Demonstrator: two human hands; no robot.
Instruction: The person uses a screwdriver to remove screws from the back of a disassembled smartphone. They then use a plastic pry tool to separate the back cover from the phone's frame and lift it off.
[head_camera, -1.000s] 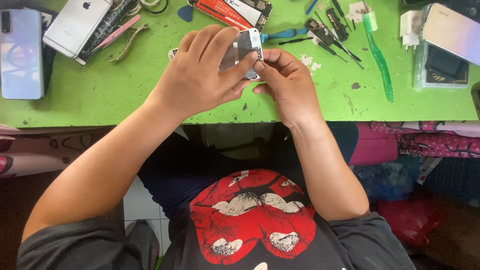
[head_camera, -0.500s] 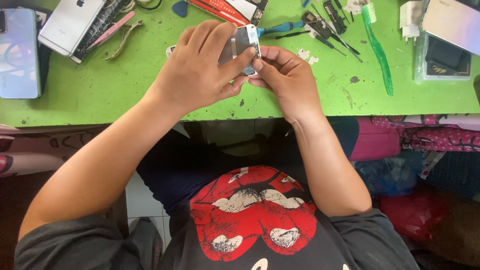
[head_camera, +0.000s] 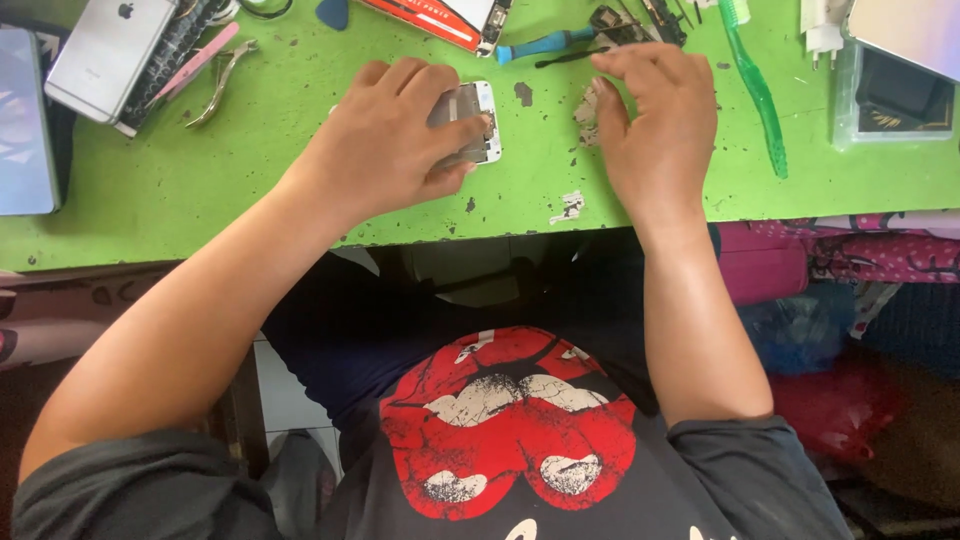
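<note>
now the left hand (head_camera: 385, 140) lies over a small white phone part (head_camera: 472, 122) on the green table (head_camera: 200, 190), fingers curled on top and thumb under its near edge, grasping it flat against the surface. at three o'clock from it, apart, the right hand (head_camera: 655, 110) hovers with fingers released and spread, holding nothing. a blue-handled screwdriver (head_camera: 545, 44) lies at twelve o'clock, a green toothbrush (head_camera: 755, 90) beyond the right hand at three, a silver phone (head_camera: 110, 50) at ten.

Silver phone (head_camera: 108, 50), pink tweezers (head_camera: 195, 62), blue screwdriver (head_camera: 545, 44) and green toothbrush (head_camera: 755, 85) lie on the green table (head_camera: 250, 190).
</note>
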